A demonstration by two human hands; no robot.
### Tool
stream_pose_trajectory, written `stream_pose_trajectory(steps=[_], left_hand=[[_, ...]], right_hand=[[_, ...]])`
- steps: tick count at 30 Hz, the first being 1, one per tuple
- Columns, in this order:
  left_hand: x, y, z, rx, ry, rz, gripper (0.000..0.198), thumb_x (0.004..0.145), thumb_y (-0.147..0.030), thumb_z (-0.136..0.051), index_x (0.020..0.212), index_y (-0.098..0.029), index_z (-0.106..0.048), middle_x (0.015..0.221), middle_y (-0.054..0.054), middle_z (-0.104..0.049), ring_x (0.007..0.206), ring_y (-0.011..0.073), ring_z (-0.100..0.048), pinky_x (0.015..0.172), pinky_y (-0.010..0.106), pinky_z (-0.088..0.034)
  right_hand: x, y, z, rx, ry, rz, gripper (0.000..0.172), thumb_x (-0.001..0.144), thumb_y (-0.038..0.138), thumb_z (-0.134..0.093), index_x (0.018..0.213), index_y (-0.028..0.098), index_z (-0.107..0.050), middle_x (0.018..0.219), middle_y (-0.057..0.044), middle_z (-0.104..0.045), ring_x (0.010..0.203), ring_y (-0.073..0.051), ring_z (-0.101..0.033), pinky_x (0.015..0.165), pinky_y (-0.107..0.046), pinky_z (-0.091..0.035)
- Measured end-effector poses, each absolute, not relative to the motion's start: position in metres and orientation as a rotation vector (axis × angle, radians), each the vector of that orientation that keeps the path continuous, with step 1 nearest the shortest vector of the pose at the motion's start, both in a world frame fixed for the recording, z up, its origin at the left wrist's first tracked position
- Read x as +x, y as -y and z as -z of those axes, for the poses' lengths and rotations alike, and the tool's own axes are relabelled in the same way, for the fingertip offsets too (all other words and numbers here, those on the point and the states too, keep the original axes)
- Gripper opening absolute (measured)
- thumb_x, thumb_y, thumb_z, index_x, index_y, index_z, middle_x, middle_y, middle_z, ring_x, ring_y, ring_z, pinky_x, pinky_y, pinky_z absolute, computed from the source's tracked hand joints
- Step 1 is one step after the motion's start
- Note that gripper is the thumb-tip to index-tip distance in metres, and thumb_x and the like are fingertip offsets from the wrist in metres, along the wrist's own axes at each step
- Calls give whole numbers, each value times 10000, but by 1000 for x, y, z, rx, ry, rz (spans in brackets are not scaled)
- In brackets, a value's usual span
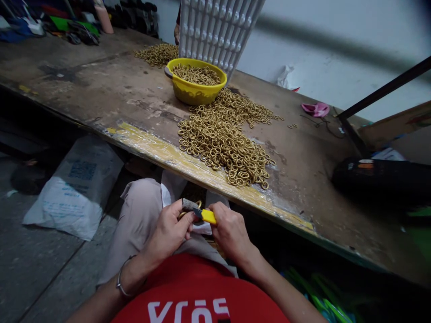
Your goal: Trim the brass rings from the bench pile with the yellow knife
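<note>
My right hand [232,228] is closed round a yellow utility knife [209,217], its dark blade end pointing toward my left hand. My left hand [171,228] pinches brass-coloured rings [200,204] between thumb and index finger; how many is hard to make out. A grey wrap [189,205] covers the tip of the left index finger. The blade end sits right by the rings, but whether it touches them cannot be seen. Both hands are above my lap, just in front of the table edge. Beyond them a large pile of similar rings [225,143] lies on the table.
Behind the pile stands a yellow basin [197,93] full of rings, with a ribbed grey plastic panel [215,36] at its back. Another ring heap [156,54] lies farther left. A white sack [76,193] rests on the floor, and a black object [380,179] is at right.
</note>
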State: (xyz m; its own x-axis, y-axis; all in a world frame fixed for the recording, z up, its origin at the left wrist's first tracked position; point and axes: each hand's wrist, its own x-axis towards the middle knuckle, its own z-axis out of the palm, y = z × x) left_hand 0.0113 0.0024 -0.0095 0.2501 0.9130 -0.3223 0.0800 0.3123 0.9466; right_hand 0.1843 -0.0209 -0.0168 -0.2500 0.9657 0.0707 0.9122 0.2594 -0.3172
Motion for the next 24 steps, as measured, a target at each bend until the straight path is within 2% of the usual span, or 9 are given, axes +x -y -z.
stream_pose_trajectory(steps=[4,7,13,15,17,20,24], left_hand=[[3,3,3,1185,-1217,-772,153,797,-254,-622,679,-177,-560,502,-44,-510,426,78,-419,407,189,-308],[-6,5,1,1111,-1125,-705,196,817,-321,-634,712,-169,-568,535,-43,-481,463,75,-380,419,190,-276],[1,-12,27,772,-940,-723,338,787,-463,-685,745,-152,-559,551,-60,-421,468,52,-281,408,167,-200],[7,-18,36,683,-928,-741,327,757,-435,-726,772,-151,-564,569,-53,-456,469,50,-295,400,159,-206],[9,-23,41,620,-914,-771,306,741,-385,-753,822,-158,-565,651,-27,-540,482,47,-342,401,152,-230],[6,-26,41,506,-843,-756,287,748,-350,-742,893,-159,-584,797,16,-619,510,49,-417,401,147,-261],[3,-31,40,350,-787,-685,313,745,-402,-738,854,-141,-604,794,39,-631,543,68,-490,376,131,-256]], right_hand=[[200,10,25,-1979,2291,-262,142,886,104,-464,902,176,-585,843,-62,-666,706,-166,-600,605,-259,-340],[225,2,27,-2257,2143,-165,151,858,73,-476,900,167,-587,808,-67,-666,704,-181,-594,607,-269,-327],[244,-21,24,-2068,2052,-36,247,809,46,-479,968,180,-612,912,-60,-625,795,-183,-570,674,-265,-357],[243,-34,27,-2113,2014,34,289,791,39,-487,1011,177,-615,948,-64,-611,788,-179,-558,667,-268,-352],[242,-47,31,-2172,2019,68,252,803,69,-505,1000,177,-620,955,-66,-601,767,-175,-548,649,-273,-341],[245,-64,35,-2246,2061,94,124,835,131,-520,894,175,-620,909,-63,-598,714,-167,-533,617,-284,-313],[252,-74,31,-2213,2018,77,88,834,150,-512,802,170,-591,853,-59,-590,694,-162,-513,607,-285,-300]])
